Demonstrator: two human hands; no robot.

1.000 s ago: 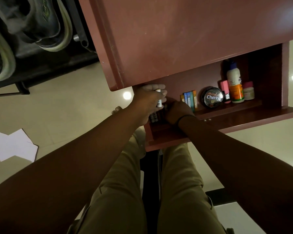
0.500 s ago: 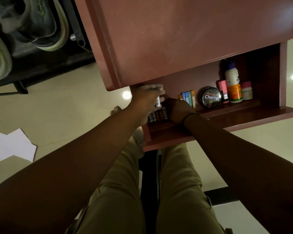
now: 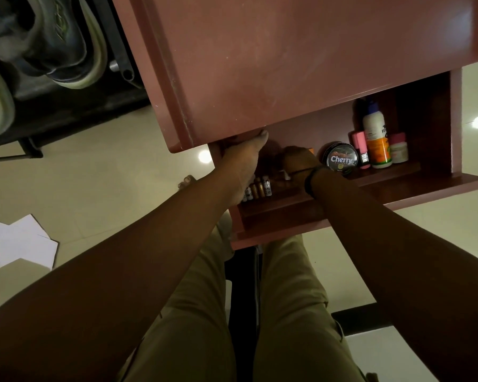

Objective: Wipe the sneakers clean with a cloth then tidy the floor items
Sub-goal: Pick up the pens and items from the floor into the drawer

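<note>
Head: small bottles [image 3: 257, 188] just beside left grip [image 3: 240, 164].

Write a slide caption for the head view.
Both hands reach into a reddish-brown wooden cabinet beside a round black polish tin.

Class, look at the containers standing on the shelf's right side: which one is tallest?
The white bottle with the orange label; it rises well above the pink stick, the small jar and the polish tin.
</note>
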